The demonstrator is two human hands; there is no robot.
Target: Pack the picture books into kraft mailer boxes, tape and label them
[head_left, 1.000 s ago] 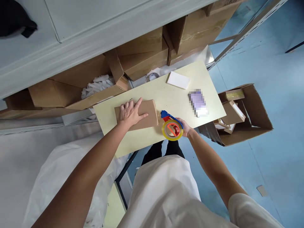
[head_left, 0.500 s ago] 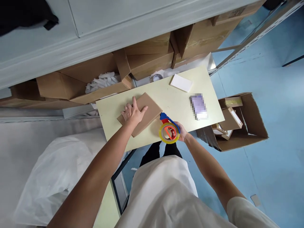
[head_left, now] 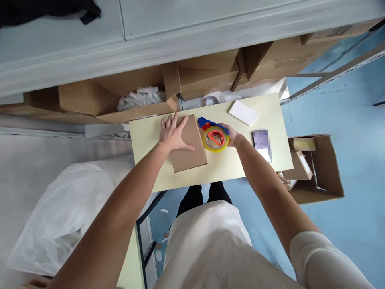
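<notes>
A flat brown cardboard box (head_left: 189, 154) lies on the pale yellow table (head_left: 150, 180). My left hand (head_left: 175, 134) rests on its top with the fingers spread. In my right hand (head_left: 231, 134) is a tape dispenser (head_left: 215, 138) with a blue and red head, an orange core and a wide roll of yellowish tape. Its blue head is close to the upper right side of the box; whether they touch I cannot tell. The fingers behind the roll are partly hidden.
A stack of white cards or labels (head_left: 243, 112) and a phone (head_left: 262, 145) lie on the table's right part. An open carton (head_left: 329, 168) with small boxes stands on the floor at right. Cartons (head_left: 207, 80) line the shelf behind, near a tape roll (head_left: 211, 100). A white plastic bag (head_left: 63, 212) bulges at left.
The box has turned so that its sides lie nearly square to the table. My right hand has brought the dispenser up the table, beside the box. My left hand stays on the box, fingers wider apart.
</notes>
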